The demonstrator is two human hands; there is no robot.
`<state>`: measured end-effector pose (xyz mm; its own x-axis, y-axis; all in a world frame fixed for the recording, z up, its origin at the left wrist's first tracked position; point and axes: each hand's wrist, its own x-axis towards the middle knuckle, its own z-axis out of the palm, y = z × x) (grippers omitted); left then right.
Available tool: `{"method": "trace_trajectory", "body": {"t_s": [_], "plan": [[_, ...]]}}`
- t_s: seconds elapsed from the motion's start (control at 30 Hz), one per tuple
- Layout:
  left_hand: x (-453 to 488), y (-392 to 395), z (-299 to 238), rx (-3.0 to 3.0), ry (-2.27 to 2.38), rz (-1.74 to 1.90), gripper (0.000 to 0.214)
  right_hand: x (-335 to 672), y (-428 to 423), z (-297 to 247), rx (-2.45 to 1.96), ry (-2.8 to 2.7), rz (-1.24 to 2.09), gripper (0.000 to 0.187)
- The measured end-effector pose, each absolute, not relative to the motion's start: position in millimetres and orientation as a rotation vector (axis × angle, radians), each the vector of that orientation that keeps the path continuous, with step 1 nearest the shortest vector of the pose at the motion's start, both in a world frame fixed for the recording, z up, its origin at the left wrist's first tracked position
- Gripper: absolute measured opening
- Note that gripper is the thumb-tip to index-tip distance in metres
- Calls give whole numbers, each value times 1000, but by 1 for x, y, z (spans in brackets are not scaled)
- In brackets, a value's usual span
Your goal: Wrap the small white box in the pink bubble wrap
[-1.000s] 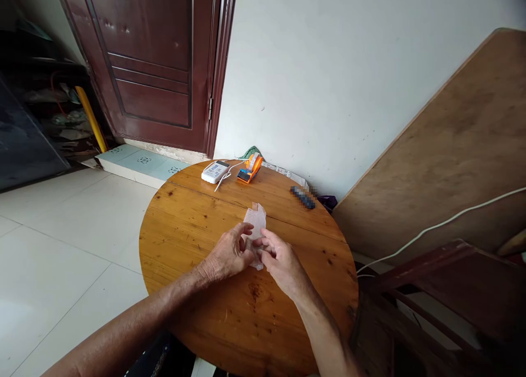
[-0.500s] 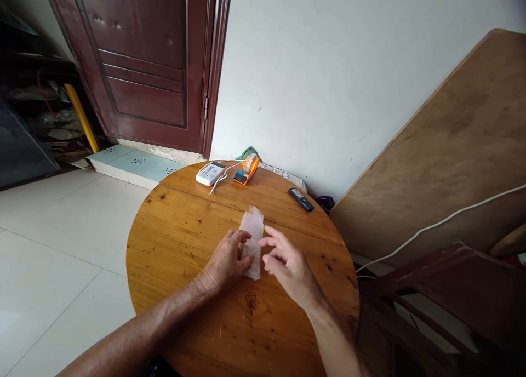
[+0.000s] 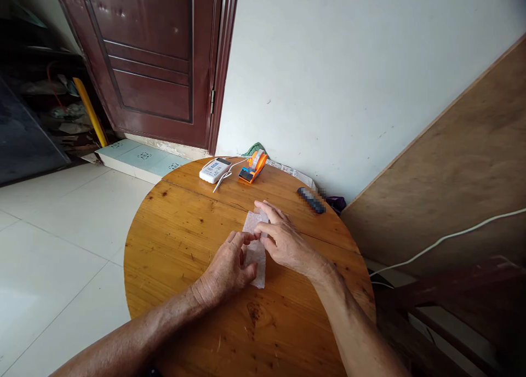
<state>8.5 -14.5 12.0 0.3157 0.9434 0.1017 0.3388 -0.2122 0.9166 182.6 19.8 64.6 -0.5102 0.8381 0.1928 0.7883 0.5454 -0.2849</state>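
Observation:
A folded strip of thin whitish tissue (image 3: 256, 264) lies lengthwise on the round wooden table (image 3: 176, 256). My left hand (image 3: 230, 261) rests over its left edge, with thumb and index finger apart and the fingertips on the strip. From the right, my right hand (image 3: 283, 235) reaches over the upper part of the strip. Its forefinger is stretched toward the top end, and the other fingers bend apart near my left index fingertip. Part of the strip is hidden beneath both hands.
Toward the back stand an orange tape dispenser (image 3: 258, 167) and a white box-like device (image 3: 214, 170) with a white cable. A dark, blurred handset-like object (image 3: 311, 200) lies at the back right. Beyond the table are a white wall (image 3: 329, 81) and a brown board (image 3: 452, 158).
My right hand has moved left and forward onto the upper part of the tissue. My left hand stays almost in place. The view has shifted slightly.

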Motion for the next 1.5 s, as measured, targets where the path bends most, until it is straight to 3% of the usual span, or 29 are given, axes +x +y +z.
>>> {"method": "trace_trajectory", "body": {"t_s": [0.33,0.47,0.63,0.73,0.93,1.1,1.3,1.5], "plan": [[10,-18,-1,2038,1070,1030,36,179,25,40,-1337,-2404,360,21],[10,-19,0,2090,1117,991,28,195,21,33,-1470,-1894,396,41],[10,-18,3,2108,1114,995,26,206,15,29,-1707,-1338,937,57],[10,-18,2,2121,1111,1020,25,200,19,28,-1679,-1220,1101,66],[9,-18,-3,2132,1084,982,30,187,37,31,-1624,-1221,1216,41],[8,-18,3,2270,1049,939,60,181,45,31,-1646,-1236,1295,27],[9,-16,7,2265,1060,847,33,178,51,19,-1579,-1367,1174,23],[9,-12,2,2151,1074,830,31,175,44,29,-1472,-1320,1165,25]]}}
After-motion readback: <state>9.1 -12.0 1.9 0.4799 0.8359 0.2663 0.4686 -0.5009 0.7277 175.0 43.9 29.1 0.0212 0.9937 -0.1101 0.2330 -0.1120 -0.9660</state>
